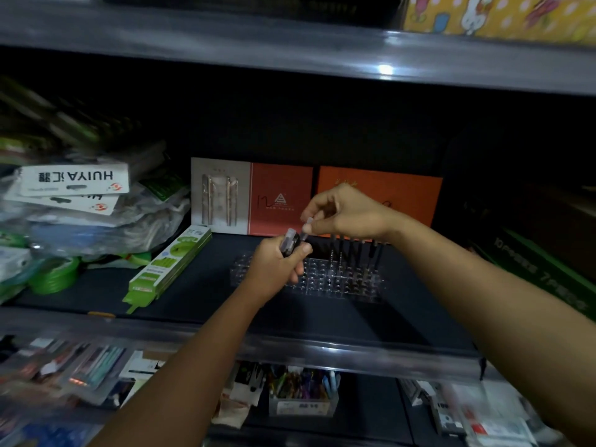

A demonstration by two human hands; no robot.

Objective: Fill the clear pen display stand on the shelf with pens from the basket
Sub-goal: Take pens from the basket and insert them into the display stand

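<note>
The clear pen display stand point(325, 279) sits on the dark middle shelf, its grid of holes mostly bare. Several dark pens point(351, 253) stand upright in its back right rows. My left hand point(277, 266) hovers above the stand's left part, shut on a small bundle of pens point(289, 241) with clear caps. My right hand point(342, 214) is just above and to the right, pinching one pen point(307, 225) by its clear cap, its tip still among the bundle. The basket is not in view.
Orange and white pen boxes point(280, 198) lean against the shelf's back. A green flat pack point(167, 266) and a heap of bagged stationery point(80, 214) lie to the left. A dark green box point(541, 272) stands to the right. Below, a cup of coloured pens point(303, 391).
</note>
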